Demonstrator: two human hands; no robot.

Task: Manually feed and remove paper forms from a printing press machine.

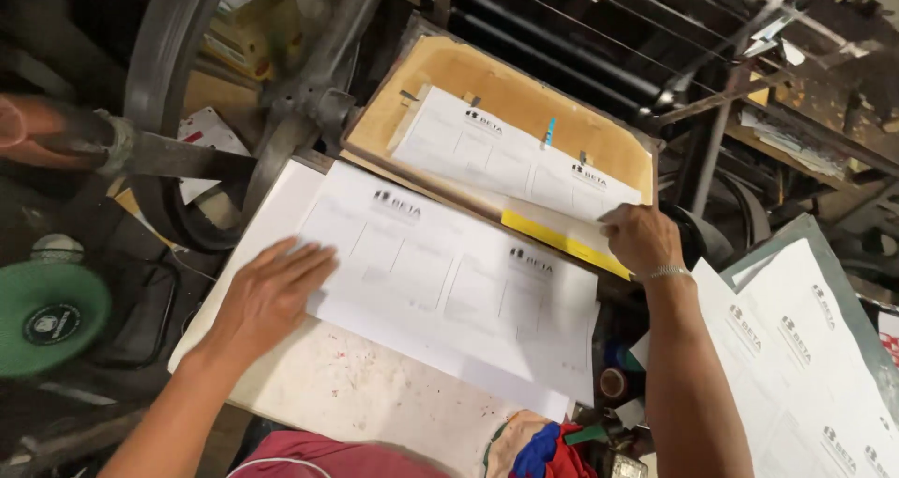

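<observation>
The left hand [272, 286] lies flat, fingers spread and open, pressing on the left edge of a stack of printed white sheets [459, 291] that sits on a stained white feed board [356, 394]. It grips nothing. At two o'clock from that stack, the right hand [641, 237], a metal bracelet [667, 272] on its wrist, is curled with its fingertips pinching the corner of a single printed sheet [515, 155] lying on the tan platen [496, 80] of the press. A yellow strip [562, 242] runs along the platen's lower edge, just beside that hand. At four o'clock another pile of printed sheets [805, 347] rests on a grey tray. A large flywheel [178, 94] stands at ten o'clock.
</observation>
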